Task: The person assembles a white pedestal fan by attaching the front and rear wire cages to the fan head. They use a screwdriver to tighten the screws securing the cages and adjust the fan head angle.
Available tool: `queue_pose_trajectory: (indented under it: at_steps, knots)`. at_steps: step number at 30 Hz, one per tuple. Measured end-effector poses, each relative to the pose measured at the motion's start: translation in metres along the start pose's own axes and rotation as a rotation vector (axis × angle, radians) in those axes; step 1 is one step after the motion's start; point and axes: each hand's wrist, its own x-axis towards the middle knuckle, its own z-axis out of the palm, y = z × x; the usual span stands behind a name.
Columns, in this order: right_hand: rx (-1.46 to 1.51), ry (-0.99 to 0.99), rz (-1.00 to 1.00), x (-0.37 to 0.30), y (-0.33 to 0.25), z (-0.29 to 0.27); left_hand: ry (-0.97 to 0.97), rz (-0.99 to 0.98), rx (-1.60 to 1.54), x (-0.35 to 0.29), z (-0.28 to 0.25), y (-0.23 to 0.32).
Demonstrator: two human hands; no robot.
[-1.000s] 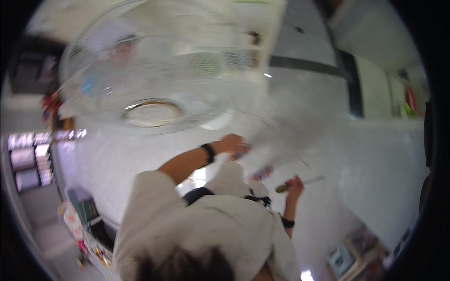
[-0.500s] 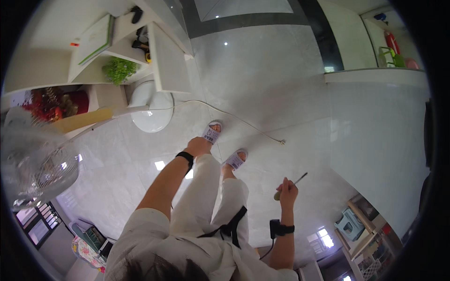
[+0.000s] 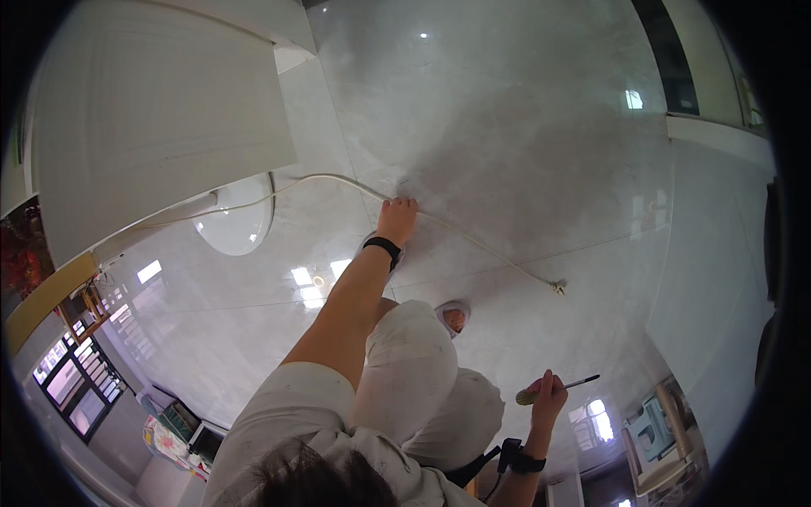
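1. Down on glossy white tile floor (image 3: 524,127): left hand (image 3: 397,220) stretched forward and low, fingers (image 3: 404,204) curled together onto white power cord (image 3: 473,241).
2. Cord position vs fingers: passes directly under fingertips, touching. Cannot tell whether pinched or just pressed against floor.
3. Cord run: from round white fan base (image 3: 236,221) at left, arcs up and right to left hand, then continues down-right along floor to plug (image 3: 557,287), lying loose, well apart from either hand.
4. Right hand (image 3: 547,399) raised near right knee, well apart from cord. Fingers clamped around green handle of screwdriver (image 3: 556,389); dark shaft pointing right and slightly up.
5. Black band on left wrist (image 3: 385,247); black watch on right wrist (image 3: 517,460).
6. White cabinet panel (image 3: 152,118) upper left, just beside fan base, overhanging it in view.
7. Light trousers (image 3: 414,380), knees bent; one sandalled foot (image 3: 454,316) visible between knees and cord, near but not touching cord.
8. Counts: 1 cord, 1 plug, 1 screwdriver, 1 fan base, 2 hands, 2 wristbands, 1 foot in view.
9. Shelving and clutter (image 3: 667,431) at lower right rim, window grille (image 3: 76,380) at lower left; too distorted for detail.
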Motion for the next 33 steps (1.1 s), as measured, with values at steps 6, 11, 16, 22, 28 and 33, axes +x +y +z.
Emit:
queue_pose_trajectory:
  at_steps: [6, 11, 16, 22, 28, 33]
  knots:
    - [0.009, -0.035, 0.054, -0.006, 0.003, 0.014, -0.359, 0.081, 0.085, -0.035, 0.006, -0.007]
    - [-0.284, -0.247, -0.115, -0.059, -0.076, 0.027, -0.298, 0.171, -0.387, -0.120, -0.129, 0.015]
    - [-0.400, -0.289, -0.793, -0.165, -0.215, 0.044, -0.233, 0.178, -0.579, -0.254, -0.355, 0.033]
    - [-0.414, -0.839, -0.855, -0.296, -0.347, 0.014, -0.085, 0.121, -0.922, -0.400, -0.573, 0.047]
    - [-0.234, -0.859, -0.658, -0.389, -0.447, -0.062, 0.341, 0.182, -1.011, -0.498, -0.736, 0.042]
    - [0.030, -0.577, -1.093, -0.479, -0.577, -0.113, 0.316, 0.246, -0.533, -0.497, -0.873, 0.046]
